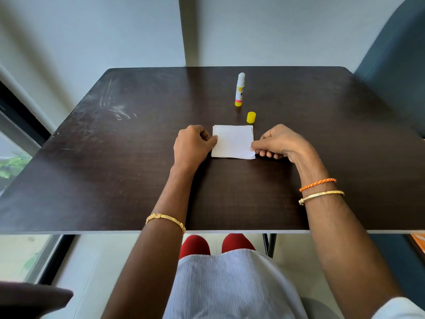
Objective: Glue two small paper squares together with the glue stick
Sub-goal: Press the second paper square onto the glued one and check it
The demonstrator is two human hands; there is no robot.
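Lying flat on the dark wood-grain table [138, 171], two thin white paper squares [233, 141] sit stacked one on the other, their matte edges slightly out of line at the far left corner and at the near right corner. Your left hand [192, 146] is loosely curled, its thumb tip pressing on the left edge of the stack. Your right hand [279, 141] has its fingers curled in, thumb and forefinger pinching the right edge near the lifted near corner. Beyond the paper, one glue stick [239, 89] stands upright, a smooth white cylinder with a yellow label and yellow base, uncapped, its rounded white tip showing. Its one small yellow cap [251, 117], a stubby plastic cylinder, stands apart on the table between the stick and the far right corner of the paper, touching neither. You wear one gold bangle [166, 221] on the left forearm, and on the right one gold bangle [322, 195] beside one braided orange thread band [317, 183]. Pale smears mark the tabletop at the far left.
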